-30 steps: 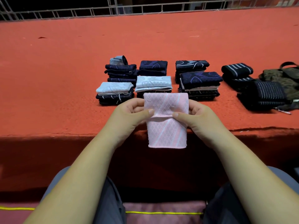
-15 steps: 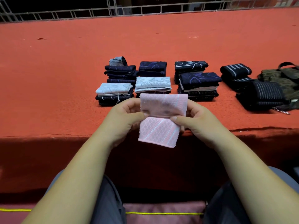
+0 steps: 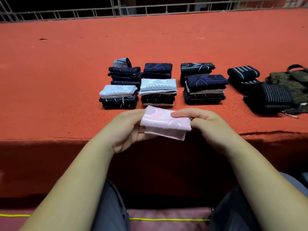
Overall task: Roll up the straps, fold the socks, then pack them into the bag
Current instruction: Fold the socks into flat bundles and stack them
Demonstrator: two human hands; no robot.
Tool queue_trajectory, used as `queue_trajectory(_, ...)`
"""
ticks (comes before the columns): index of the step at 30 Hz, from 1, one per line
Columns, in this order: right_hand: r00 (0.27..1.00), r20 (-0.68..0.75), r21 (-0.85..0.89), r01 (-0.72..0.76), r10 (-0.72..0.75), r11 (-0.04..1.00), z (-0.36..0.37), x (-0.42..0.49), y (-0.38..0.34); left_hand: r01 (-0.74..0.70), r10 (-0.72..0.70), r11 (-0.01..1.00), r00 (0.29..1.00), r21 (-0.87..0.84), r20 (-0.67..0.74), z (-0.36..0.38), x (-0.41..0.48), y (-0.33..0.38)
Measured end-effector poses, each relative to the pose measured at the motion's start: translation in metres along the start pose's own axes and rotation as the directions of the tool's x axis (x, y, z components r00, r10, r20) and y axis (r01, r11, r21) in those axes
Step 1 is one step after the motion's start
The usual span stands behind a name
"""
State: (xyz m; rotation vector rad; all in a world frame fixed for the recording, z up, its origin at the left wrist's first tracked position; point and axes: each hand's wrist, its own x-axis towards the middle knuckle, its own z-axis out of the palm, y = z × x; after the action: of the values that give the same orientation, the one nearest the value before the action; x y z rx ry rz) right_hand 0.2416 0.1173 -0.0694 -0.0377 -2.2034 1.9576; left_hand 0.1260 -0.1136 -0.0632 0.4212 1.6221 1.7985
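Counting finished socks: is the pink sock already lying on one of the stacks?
No, the pink sock is folded and gripped between the left hand and right hand, nearer the person than the sock stacks.

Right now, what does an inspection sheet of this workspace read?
Surface: orange table, cloth-covered.
Job's things: folded pink sock held over the near edge; six sock stacks behind it; rolled straps and the bag at right.
Clutter: dark scrap far left.
Hands: left hand and right hand both grip the pink sock.
Cables: none sure; yellow line near the lap, kind unclear.
Surroundings: metal railing behind the table.
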Motion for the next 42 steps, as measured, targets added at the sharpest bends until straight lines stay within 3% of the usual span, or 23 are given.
queue_trajectory(5,0.999,0.029,0.124,-0.024,0.02,0.992,-0.002,0.004,0.007,0.031,-0.03,0.998,0.999,-0.052,0.022,-0.001,0.001,0.0)
queue_trajectory(9,0.998,-0.02,-0.052,0.063,-0.064,0.997,-0.003,-0.001,0.008,-0.076,0.076,0.997,0.997,0.01,0.026,-0.001,0.001,-0.006)
queue_trajectory(14,0.991,-0.086,0.067,0.104,-0.098,0.992,0.008,0.002,0.008,-0.172,0.172,0.985,0.985,-0.03,-0.025,0.003,0.006,-0.009)
queue_trajectory(17,0.996,-0.093,0.182,0.032,-0.015,0.983,0.014,0.008,0.013,-0.21,0.204,0.974,0.977,-0.084,-0.066,0.005,0.007,-0.009)
queue_trajectory(20,0.992,-0.126,0.09,0.03,-0.019,0.995,0.015,0.011,0.017,-0.248,0.238,0.966,0.964,-0.077,-0.123,0.005,0.008,-0.009)
queue_trajectory(24,0.973,-0.219,0.021,0.077,-0.071,0.997,0.023,0.015,0.019,-0.319,0.33,0.944,0.913,0.086,-0.24,0.005,0.009,-0.008)
queue_trajectory(29,0.907,-0.394,-0.138,0.098,-0.145,0.986,0.032,0.017,0.024,-0.358,0.427,0.894,0.865,0.271,-0.265,0.007,0.01,-0.006)
queue_trajectory(34,0.885,-0.421,-0.274,0.085,-0.199,0.958,0.034,0.016,0.027,-0.34,0.387,0.922,0.846,0.188,-0.367,0.003,0.016,-0.01)
queue_trajectory(36,0.879,-0.434,-0.266,0.084,-0.197,0.96,0.036,0.017,0.028,-0.371,0.399,0.917,0.847,0.146,-0.351,0.001,0.015,-0.009)
queue_trajectory(40,0.883,-0.43,-0.196,0.114,-0.189,0.974,0.041,0.018,0.024,-0.395,0.476,0.869,0.833,0.297,-0.283,-0.007,0.012,-0.007)
queue_trajectory(42,0.886,-0.42,-0.155,0.143,-0.197,0.977,0.045,0.019,0.021,-0.414,0.486,0.868,0.821,0.274,-0.299,-0.011,0.011,-0.006)
